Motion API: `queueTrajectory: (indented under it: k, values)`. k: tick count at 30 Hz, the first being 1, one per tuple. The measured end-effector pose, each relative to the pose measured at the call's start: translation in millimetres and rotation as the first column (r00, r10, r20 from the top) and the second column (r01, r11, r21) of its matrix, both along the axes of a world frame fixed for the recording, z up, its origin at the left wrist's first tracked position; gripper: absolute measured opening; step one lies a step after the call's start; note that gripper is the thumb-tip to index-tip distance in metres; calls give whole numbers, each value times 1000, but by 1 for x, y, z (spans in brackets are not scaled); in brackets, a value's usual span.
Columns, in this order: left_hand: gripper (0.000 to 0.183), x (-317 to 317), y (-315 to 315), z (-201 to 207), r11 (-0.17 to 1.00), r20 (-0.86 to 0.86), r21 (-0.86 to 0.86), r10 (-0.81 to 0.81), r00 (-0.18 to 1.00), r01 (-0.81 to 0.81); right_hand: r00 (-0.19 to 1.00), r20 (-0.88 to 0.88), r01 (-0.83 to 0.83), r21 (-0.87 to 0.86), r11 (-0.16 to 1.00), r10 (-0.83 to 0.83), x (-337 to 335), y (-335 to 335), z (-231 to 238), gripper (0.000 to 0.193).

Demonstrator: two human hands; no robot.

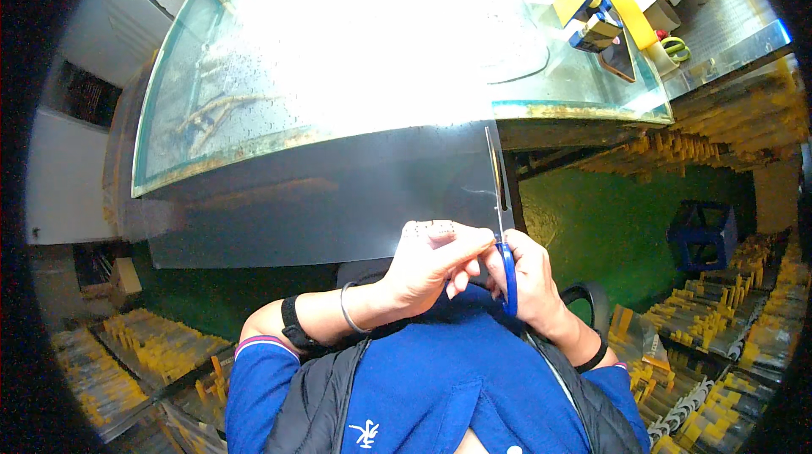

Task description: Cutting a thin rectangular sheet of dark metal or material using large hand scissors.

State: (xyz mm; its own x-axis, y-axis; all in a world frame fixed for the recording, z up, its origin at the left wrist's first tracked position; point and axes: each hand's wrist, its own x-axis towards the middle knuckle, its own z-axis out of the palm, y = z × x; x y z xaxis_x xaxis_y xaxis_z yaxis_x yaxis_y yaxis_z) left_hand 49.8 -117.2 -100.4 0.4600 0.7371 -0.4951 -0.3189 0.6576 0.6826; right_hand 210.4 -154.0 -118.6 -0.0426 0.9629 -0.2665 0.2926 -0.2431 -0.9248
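A pair of scissors with blue handles (510, 281) is in my right hand (531, 275), its long metal blades pointing away from me. The blades lie along the right edge of a wide, dark-looking see-through sheet (338, 209), which reaches from the glass tabletop over its near edge toward me. Close beside the scissors, my left hand (431, 264) is closed, its thumb stretched toward the base of the blades. What its fingers pinch, if anything, is hidden. Whether the blades stand apart is hard to tell.
Bright glare covers much of the glass-topped table (178, 107). At its far right are a blue tape dispenser (596, 27), a phone (617, 61) and green-handled scissors (676, 49). A blue stool-like object (704, 234) stands on the green floor. Stacks of yellow-marked pieces (719, 310) lie at both sides.
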Motion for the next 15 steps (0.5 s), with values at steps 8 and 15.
queueTrajectory:
  k: [8, 15]
  values:
    - [18, 0, -2, -2, 1000, -2, 7, -14, 1000, 14, 1000, -28, 5, -102, 995, -8, 0, -1, 9, 33]
    - [18, -1, -7, 1, 998, 1, -20, -64, 998, 64, 1000, -22, 10, -58, 998, -11, 1, 3, 5, 30]
